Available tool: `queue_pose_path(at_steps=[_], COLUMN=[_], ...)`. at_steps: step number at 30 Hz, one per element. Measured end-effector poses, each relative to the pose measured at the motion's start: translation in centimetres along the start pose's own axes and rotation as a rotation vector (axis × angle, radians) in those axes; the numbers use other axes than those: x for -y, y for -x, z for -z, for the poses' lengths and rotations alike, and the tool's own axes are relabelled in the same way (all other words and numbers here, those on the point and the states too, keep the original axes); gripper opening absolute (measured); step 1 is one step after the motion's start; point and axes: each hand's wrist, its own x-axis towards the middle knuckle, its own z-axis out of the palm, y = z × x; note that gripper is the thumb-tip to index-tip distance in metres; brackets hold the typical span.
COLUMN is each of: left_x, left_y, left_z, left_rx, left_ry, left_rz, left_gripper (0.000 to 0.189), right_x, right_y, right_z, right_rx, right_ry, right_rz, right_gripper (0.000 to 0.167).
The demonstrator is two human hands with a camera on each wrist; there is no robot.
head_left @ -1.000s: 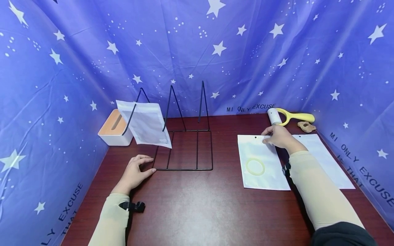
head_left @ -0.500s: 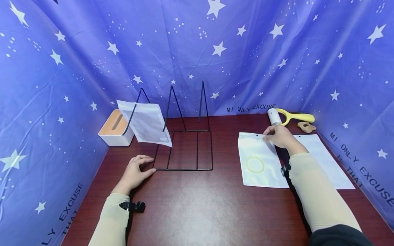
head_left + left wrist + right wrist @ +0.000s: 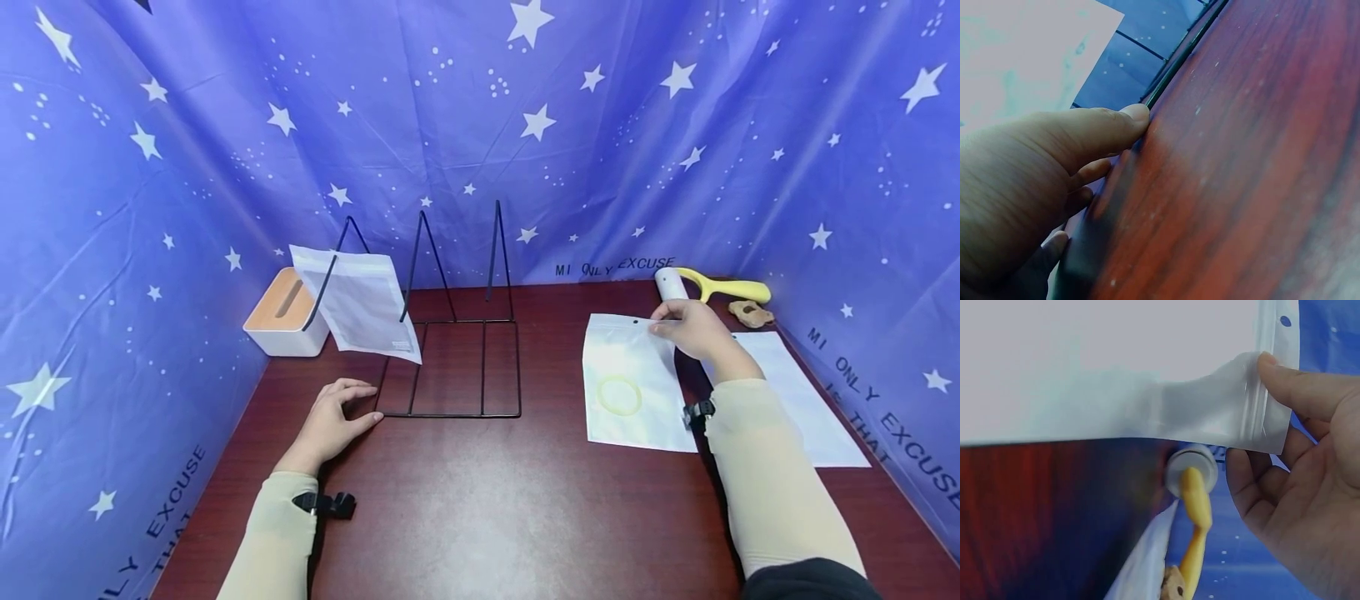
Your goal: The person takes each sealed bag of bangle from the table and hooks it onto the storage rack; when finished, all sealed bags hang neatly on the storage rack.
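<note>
starry curtain (image 3: 420, 125) backs the bench (image 3: 480, 517); right hand (image 3: 699, 333) pinches a white pouch (image 3: 637, 362) by its top corner, length running nearward; wire rack (image 3: 450, 416) stands leftward, touched by the spread left hand (image 3: 330, 421).

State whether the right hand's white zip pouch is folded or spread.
Spread: the white zip pouch shows one broad face with a yellow ring, unfolded, as the right hand pinches its top corner.

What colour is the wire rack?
Black; the wire rack shows best in the head view.
</note>
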Motion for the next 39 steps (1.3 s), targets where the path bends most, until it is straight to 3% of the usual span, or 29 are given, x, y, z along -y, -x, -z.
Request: queue_pose_path(at_steps=[11,24,39], left_x=[0.0,-0.2,-0.2], left_y=[0.0,0.0,0.0], left_z=[-0.1,0.0,0.2], left_rx=[-0.001,-0.007,0.007], left_ry=[0.007,0.005,0.005], left_rz=[0.002,-0.004,0.013], left_gripper=[0.044,0.044,0.044], right_x=[2.4,5.4,7.5], right_y=[2.4,4.8,7.5], right_z=[1.6,3.7,5.2], right_rx=[-0.081,-0.296,-0.400], right_ry=[-0.058,-0.030,-0.183], right_rz=[0.020,0.196,0.361], right_gripper=[0.029,0.021,0.010])
